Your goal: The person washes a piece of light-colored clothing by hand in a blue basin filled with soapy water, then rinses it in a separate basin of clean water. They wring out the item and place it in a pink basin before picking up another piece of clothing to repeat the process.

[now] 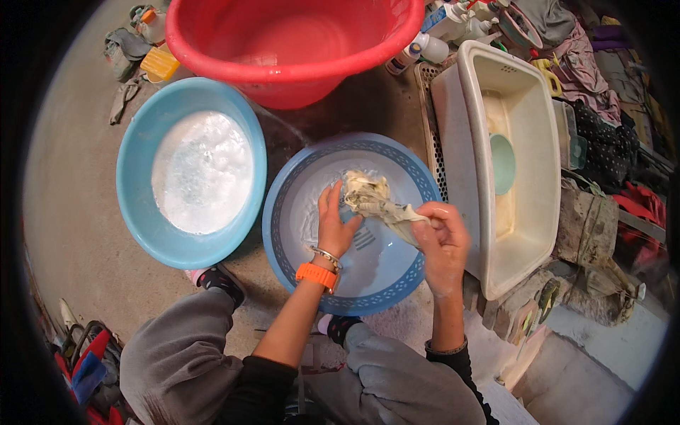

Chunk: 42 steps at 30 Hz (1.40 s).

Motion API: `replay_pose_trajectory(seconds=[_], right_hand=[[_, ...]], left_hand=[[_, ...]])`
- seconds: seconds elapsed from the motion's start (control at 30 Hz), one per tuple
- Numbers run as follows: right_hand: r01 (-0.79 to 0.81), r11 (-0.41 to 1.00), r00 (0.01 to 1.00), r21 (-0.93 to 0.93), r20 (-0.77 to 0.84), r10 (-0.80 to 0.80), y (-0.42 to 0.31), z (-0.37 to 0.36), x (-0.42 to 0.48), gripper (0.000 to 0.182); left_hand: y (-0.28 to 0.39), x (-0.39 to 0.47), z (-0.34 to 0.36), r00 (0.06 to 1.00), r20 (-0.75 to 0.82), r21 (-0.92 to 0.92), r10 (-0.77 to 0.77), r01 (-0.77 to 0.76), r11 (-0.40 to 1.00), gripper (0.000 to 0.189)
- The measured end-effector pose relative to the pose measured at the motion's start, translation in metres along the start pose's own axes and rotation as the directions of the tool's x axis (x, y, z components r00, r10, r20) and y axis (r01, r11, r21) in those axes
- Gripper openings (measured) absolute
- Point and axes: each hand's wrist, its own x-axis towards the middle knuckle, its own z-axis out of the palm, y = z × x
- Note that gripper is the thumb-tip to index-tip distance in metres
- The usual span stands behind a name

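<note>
In front of me stands a blue plastic basin (287, 183) with a patterned rim, holding cloudy water. A wet, twisted cream-coloured cloth (366, 195) with dark marks stretches over the water. My right hand (441, 239) pinches one end of it near the basin's right rim. My left hand (336, 226), fingers spread, is beside the bunched end of the cloth. Whether the left fingertips touch it is hard to see. An orange watch (317, 276) and bracelets are on my left wrist.
A light-blue basin (133, 175) of foamy water stands at left. A large red tub (297, 71) is at the far side. To the right is a cream sink (523, 212) with a green bowl (502, 163) inside. Several bottles (433, 48) stand at the back right.
</note>
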Motion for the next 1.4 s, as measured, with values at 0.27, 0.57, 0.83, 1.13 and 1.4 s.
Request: replay_pose_trajectory(seconds=[0.27,0.57,0.83,1.13,1.4], right_hand=[[0.076,0.929,0.981,-0.362,-0.137,-0.134,-0.015,-0.036,0.012,0.01],[-0.089,0.754,0.994,-0.651,-0.103,0.029,0.1,-0.054,0.007,0.022],[-0.051,0.706,0.986,-0.706,-0.146,-0.075,0.198,0.001,0.062,0.027],[0.209,0.608,0.976,-0.766,0.122,-0.181,0.217,0.018,0.062,0.038],[0.119,0.623,0.992,-0.773,0.119,-0.041,0.202,0.034,0.018,0.025]], left_hand=[[0.0,0.004,-0.024,0.965,0.014,-0.401,-0.263,0.247,0.882,0.021],[-0.005,-0.025,-0.044,0.993,0.011,0.31,-0.119,0.11,0.945,0.03],[-0.02,0.007,-0.016,0.997,0.009,-0.029,-0.072,0.072,0.997,0.045],[-0.044,-0.007,-0.017,0.959,-0.196,0.154,-0.207,0.239,0.959,0.057],[-0.057,-0.007,-0.008,0.952,-0.101,0.12,-0.289,0.3,0.946,0.053]])
